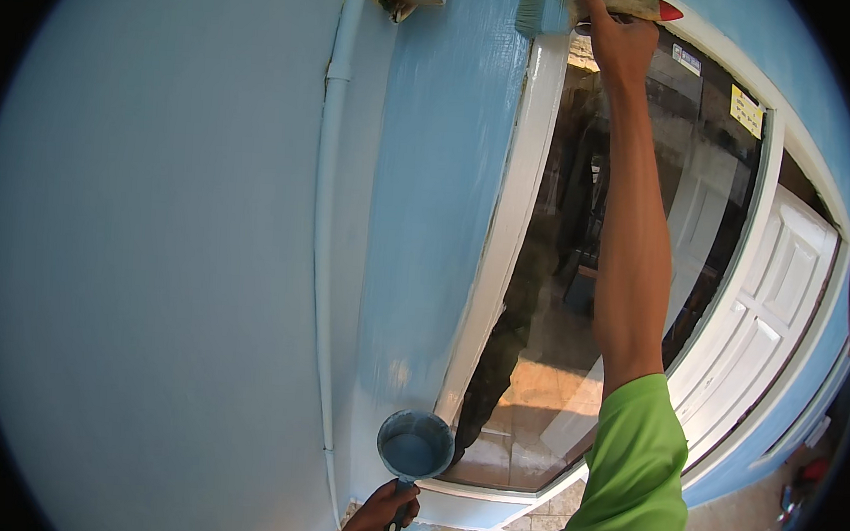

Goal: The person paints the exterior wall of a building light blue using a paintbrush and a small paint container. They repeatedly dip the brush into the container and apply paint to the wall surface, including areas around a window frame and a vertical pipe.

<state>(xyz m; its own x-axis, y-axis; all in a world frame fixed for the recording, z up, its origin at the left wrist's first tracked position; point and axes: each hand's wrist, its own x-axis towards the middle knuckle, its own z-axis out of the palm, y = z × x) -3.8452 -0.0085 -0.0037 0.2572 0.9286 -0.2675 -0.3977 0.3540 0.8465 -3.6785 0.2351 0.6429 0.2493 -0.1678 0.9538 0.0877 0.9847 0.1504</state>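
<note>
High up at the top edge, my right hand grips a paintbrush with a worn, red-tipped handle. Its blue-stained bristles lie against the light blue wall strip, just above the upper corner of the white window frame. Low down, my left hand is closed round the handle of a dipper. Grey-blue paint coats the inside of its round bowl, which is held in front of the frame's lower corner. How deep the paint is, I cannot tell.
A painted pipe runs down the wall corner, beside a broad pale wall on the left. Dark reflective window glass lies behind my right arm. Farther right stands a white panelled door. Paved floor shows below.
</note>
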